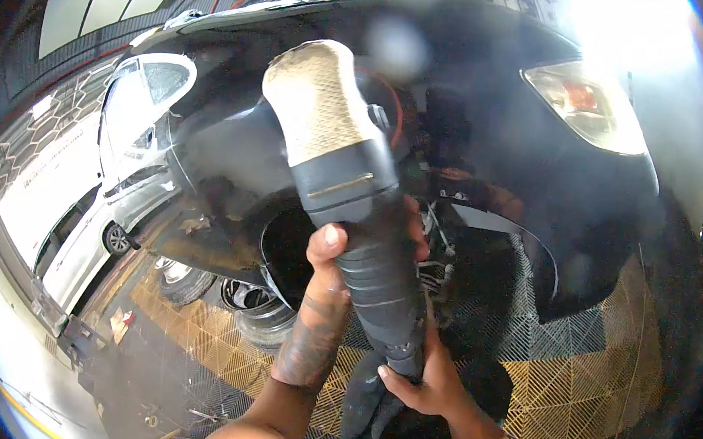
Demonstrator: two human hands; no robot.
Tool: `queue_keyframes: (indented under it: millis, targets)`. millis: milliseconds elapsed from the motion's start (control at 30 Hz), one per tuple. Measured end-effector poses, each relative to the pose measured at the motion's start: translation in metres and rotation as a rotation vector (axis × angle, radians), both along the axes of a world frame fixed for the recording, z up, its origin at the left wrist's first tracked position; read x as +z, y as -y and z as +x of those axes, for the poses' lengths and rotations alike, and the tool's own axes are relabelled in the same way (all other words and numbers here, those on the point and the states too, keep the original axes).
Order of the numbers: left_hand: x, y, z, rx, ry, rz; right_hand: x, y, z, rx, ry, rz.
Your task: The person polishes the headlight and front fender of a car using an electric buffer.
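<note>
In front of me is a power polisher with a black ribbed body and a worn, tan textured cover over its head. It points up and slightly left. My left hand is wrapped round the body just below the head, thumb on the near side and fingertips on the far side. My right hand grips the rear end, its thumb lying across the bottom. Behind the polisher stands a black car's front fender. The polisher's underside is hidden, so I cannot tell whether it touches the panel.
The car's headlight is at the upper right, its wheel arch below. Loose wheels lie on the tiled floor at lower left. A white car stands farther left. Bright glare washes out the top right.
</note>
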State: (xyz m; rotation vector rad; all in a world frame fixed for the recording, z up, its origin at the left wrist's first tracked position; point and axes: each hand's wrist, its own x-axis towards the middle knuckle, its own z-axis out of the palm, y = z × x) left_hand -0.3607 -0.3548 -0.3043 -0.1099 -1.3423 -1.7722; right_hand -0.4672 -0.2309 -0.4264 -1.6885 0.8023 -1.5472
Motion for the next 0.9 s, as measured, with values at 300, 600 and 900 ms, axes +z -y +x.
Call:
queue_keyframes:
  millis: [300, 600, 900]
  targets:
    - [0.01, 0.032, 0.062, 0.128, -0.181, -0.04, 0.024, 0.043, 0.027, -0.013, -0.273, -0.234]
    - [0.032, 0.019, 0.046, 0.124, -0.094, -0.043, 0.037, 0.027, 0.02, 0.114, -0.123, -0.092]
    - [0.038, -0.01, -0.032, -0.139, 0.166, -0.092, 0.014, -0.035, -0.002, 0.025, 0.334, 0.103]
